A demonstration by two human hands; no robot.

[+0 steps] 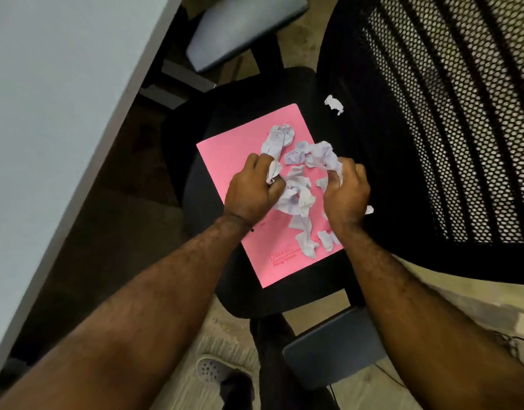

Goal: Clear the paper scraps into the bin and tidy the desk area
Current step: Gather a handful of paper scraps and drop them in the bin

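Observation:
A pink folder (237,149) lies on the black seat of an office chair (248,96). Several crumpled white paper scraps (299,196) are heaped on the folder. My left hand (251,190) is closed around a scrap at the heap's left side. At the right side my right hand (348,193) grips another scrap. One more crumpled scrap (334,103) lies alone on the seat, beyond the folder and near the backrest. No bin is in view.
The chair's black mesh backrest (450,113) rises on the right, with grey armrests at the top (243,31) and bottom (334,347). A white desk top (53,113) fills the left. A foot in a perforated sandal (213,371) stands on the floor below.

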